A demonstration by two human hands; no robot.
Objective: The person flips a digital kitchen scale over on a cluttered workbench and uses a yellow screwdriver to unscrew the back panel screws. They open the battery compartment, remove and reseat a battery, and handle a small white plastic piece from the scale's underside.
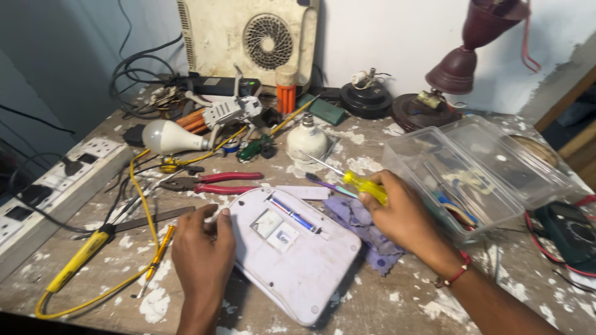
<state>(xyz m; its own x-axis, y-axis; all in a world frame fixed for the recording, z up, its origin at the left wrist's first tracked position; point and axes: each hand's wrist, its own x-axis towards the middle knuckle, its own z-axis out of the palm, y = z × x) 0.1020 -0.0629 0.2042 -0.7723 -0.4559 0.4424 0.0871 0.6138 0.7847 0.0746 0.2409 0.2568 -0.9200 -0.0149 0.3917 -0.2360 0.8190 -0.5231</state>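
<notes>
A white flat device [292, 260] lies face down on the worn workbench, its battery bay open with a blue-tipped cell inside. My left hand [203, 248] grips the device's left edge. My right hand [400, 214] holds a yellow-handled screwdriver [363, 184], its metal shaft pointing up and left toward a white bulb base [306, 140]. Under the right hand lies a purple cloth [363, 228].
Red-handled pliers [214, 182], a white LED bulb [166, 136], a yellow soldering iron [77, 259] with its cord and a power strip [49, 186] crowd the left. A clear plastic box [478, 170] stands open at right, a multimeter [568, 232] beyond it. A lamp base stands behind.
</notes>
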